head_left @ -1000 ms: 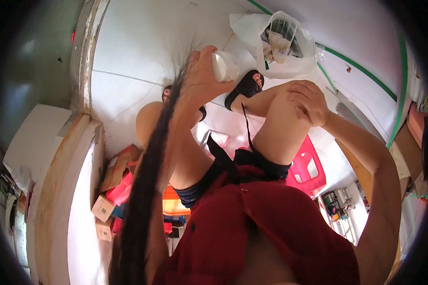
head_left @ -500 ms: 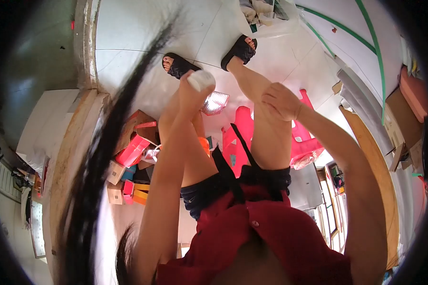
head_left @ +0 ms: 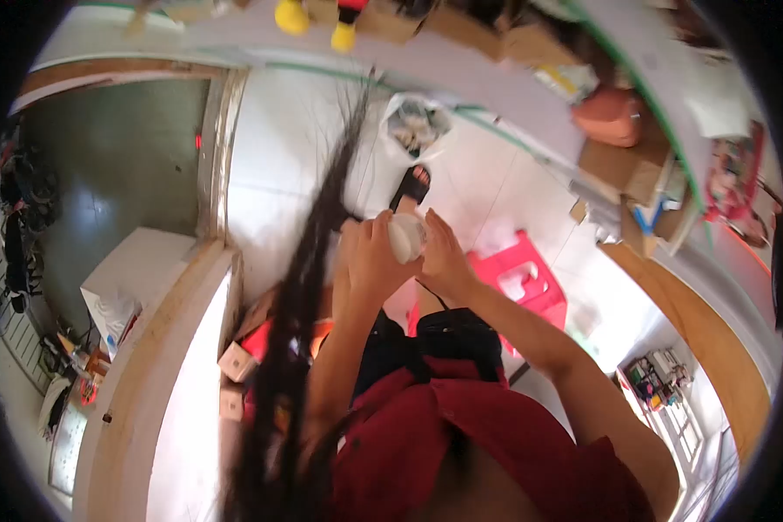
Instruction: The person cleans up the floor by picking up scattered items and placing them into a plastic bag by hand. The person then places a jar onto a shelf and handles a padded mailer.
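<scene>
My left hand [head_left: 374, 254] is closed around a small white, round object [head_left: 403, 239], shaped like a short cylinder; blur hides what kind of thing it is. From the other side my right hand [head_left: 446, 258] presses its fingers against the object's edge, gripping it too. Both hands are held together in front of my body, above the dark shorts. Below and beyond them a foot in a black sandal [head_left: 411, 185] shows on the tiled floor. Dark strands of hair hang across the view, just left of my left hand.
A red plastic stool [head_left: 544, 277] stands behind my right forearm. A white bag with things in it [head_left: 416, 129] lies on the floor ahead. Cardboard boxes [head_left: 235, 362] are at the left, beside a wooden-edged frame [head_left: 161, 326]. Shelving with cartons [head_left: 622, 165] runs along the right.
My right hand has left my knee and come to the white object. My left hand has moved right and lower in the view with it. I have risen from sitting; the view has shifted.
</scene>
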Demonstrator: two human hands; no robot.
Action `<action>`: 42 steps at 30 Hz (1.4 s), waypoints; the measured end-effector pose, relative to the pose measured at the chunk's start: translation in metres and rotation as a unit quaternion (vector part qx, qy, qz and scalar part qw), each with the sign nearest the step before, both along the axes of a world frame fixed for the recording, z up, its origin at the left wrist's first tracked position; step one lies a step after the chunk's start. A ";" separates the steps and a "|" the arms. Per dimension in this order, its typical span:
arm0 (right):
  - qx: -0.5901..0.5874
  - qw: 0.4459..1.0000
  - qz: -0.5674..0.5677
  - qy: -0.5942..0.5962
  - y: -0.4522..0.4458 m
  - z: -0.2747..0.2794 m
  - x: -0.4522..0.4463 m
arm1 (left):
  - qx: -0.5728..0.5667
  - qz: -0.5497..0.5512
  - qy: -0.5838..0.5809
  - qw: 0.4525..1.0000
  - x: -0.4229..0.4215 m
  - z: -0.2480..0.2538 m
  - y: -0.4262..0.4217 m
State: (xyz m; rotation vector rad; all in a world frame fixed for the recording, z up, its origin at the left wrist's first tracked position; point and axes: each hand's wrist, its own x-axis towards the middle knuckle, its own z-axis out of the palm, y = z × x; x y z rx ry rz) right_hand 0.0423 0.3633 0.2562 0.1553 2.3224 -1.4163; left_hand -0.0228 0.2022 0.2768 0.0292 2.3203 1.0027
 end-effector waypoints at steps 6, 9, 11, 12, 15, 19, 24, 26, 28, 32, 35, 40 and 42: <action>0.048 0.977 -0.019 0.207 0.010 0.127 -0.046 | 0.066 -0.049 0.064 0.995 -0.033 0.137 0.028; 0.062 0.960 -0.035 0.271 0.034 0.213 -0.052 | 0.056 -0.077 0.141 0.985 -0.037 0.215 0.051; 0.066 0.951 -0.045 0.298 0.047 0.287 -0.054 | 0.135 -0.106 0.152 0.973 -0.042 0.295 0.056; 0.062 0.953 -0.061 0.291 0.056 0.300 -0.061 | 0.180 -0.114 0.215 0.953 -0.047 0.299 0.058; 0.000 0.945 -0.123 0.302 0.082 0.345 -0.080 | 0.378 -0.074 0.128 0.914 -0.061 0.343 0.066; -0.025 0.899 -0.156 0.408 0.115 0.408 -0.101 | 0.455 -0.044 0.166 0.874 -0.062 0.373 0.085; -0.018 0.864 -0.192 0.465 0.148 0.467 -0.108 | 0.434 -0.054 0.202 0.877 -0.051 0.381 0.112; -0.020 0.851 -0.203 0.485 0.162 0.475 -0.118 | 0.417 -0.073 0.211 0.881 -0.052 0.380 0.116; 0.045 0.821 -0.258 0.508 0.180 0.478 -0.123 | 0.438 -0.073 0.192 0.875 -0.054 0.380 0.118; 0.094 0.808 -0.308 0.493 0.197 0.494 -0.123 | 0.417 -0.097 0.188 0.884 -0.072 0.377 0.116; 0.094 0.804 -0.332 0.485 0.199 0.498 -0.129 | 0.435 -0.126 0.172 0.875 -0.098 0.375 0.110; 0.180 0.731 -0.434 0.494 0.224 0.504 -0.121 | 0.430 -0.169 0.107 0.880 -0.133 0.379 0.100; 0.238 0.696 -0.482 0.477 0.246 0.510 -0.118 | 0.423 -0.200 0.088 0.879 -0.144 0.379 0.097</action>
